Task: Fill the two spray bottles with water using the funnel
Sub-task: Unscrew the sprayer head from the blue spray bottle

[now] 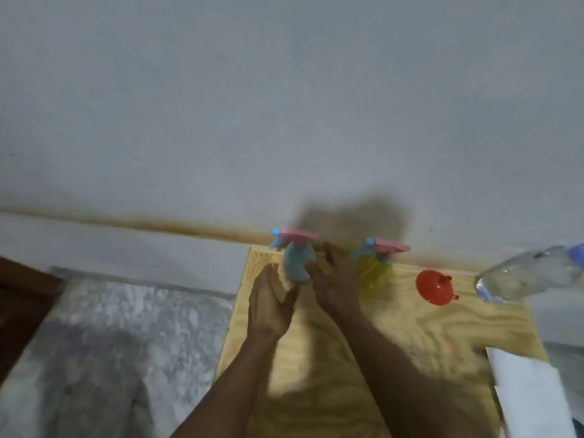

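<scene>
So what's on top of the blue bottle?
A pink and blue trigger sprayer tops the blue bottle. The frame is too blurred to tell whether it is screwed tight.

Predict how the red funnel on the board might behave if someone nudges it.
The funnel lies on its side with its round rim on the board, so a nudge would probably roll it in a curve. It looks like thin plastic, so likely light and easily sent skidding. It lies near the yellow bottle and might bump it.
</scene>
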{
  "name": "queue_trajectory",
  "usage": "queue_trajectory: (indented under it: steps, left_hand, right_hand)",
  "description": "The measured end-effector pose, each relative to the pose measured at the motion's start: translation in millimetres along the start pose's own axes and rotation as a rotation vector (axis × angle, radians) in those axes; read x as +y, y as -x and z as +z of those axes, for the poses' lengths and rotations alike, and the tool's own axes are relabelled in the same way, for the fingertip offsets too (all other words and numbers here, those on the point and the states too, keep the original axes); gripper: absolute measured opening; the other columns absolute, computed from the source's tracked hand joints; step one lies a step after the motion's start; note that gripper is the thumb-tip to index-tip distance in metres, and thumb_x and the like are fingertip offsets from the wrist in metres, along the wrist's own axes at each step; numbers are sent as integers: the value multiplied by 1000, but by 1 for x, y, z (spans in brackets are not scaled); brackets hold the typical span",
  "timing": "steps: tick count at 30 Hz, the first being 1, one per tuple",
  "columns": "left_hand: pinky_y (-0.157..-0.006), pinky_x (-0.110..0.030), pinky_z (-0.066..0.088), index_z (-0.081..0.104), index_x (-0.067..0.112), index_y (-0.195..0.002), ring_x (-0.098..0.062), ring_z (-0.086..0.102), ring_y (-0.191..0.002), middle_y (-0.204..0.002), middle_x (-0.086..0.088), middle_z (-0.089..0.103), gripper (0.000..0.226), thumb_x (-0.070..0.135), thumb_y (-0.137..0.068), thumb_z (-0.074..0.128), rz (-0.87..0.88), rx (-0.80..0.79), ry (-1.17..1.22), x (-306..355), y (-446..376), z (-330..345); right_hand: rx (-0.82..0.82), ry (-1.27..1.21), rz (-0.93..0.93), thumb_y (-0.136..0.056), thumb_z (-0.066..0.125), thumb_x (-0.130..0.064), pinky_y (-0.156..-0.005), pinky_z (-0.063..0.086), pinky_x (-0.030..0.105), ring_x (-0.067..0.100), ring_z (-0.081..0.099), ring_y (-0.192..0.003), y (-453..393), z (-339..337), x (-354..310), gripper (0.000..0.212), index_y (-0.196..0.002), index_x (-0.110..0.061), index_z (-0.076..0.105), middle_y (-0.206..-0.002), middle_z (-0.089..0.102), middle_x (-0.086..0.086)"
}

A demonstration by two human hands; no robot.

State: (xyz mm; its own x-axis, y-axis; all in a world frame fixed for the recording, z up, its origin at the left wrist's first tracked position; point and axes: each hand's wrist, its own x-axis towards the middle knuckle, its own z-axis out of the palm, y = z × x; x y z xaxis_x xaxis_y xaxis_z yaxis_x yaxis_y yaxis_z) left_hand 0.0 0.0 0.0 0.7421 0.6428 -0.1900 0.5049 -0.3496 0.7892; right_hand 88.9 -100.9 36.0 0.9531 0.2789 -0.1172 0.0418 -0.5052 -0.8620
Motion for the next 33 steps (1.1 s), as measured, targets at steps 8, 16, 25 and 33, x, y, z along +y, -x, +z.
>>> queue_trajectory:
  steps: [8, 16, 25, 33]
  left_hand:
    - [-91, -17, 45, 43, 22, -144, -4, 54, -119, -136, 8, 58, 81, 26, -74, 84, 78, 0, 136, -22, -62, 41]
    - [-90, -1, 38, 48, 14, -140, -5, 54, -118, -133, -1, 60, 72, 36, -78, 76, 204, -7, 229, -21, -65, 33]
    - [-91, -47, 54, 39, 17, -144, -25, 54, -126, -140, -7, 50, 70, 47, -87, 67, 438, 150, 217, 16, 20, -18]
    - [-95, -41, 53, 46, 14, -142, -18, 53, -127, -140, -1, 52, 68, 39, -86, 73, 546, 268, 254, 76, 117, -38]
  right_hand:
    - [87, -102, -3, -83, 78, -29, -74, 50, 22, 9, 70, -87, -41, 34, 22, 26, -107, -23, 73, -99, 75, -7]
    - [129, -132, -47, -87, 74, -33, -80, 56, 35, 9, 67, -94, -44, 39, 14, 23, -103, -17, 71, -98, 72, -5]
    - [97, -457, 18, -90, 71, -26, -69, 54, 19, 13, 69, -88, 24, -12, -55, 19, -103, -13, 71, -96, 74, 1]
    - [57, -576, -69, -84, 77, -26, -67, 52, 16, 1, 65, -73, 99, -97, -90, 23, -101, -10, 71, -83, 72, -7]
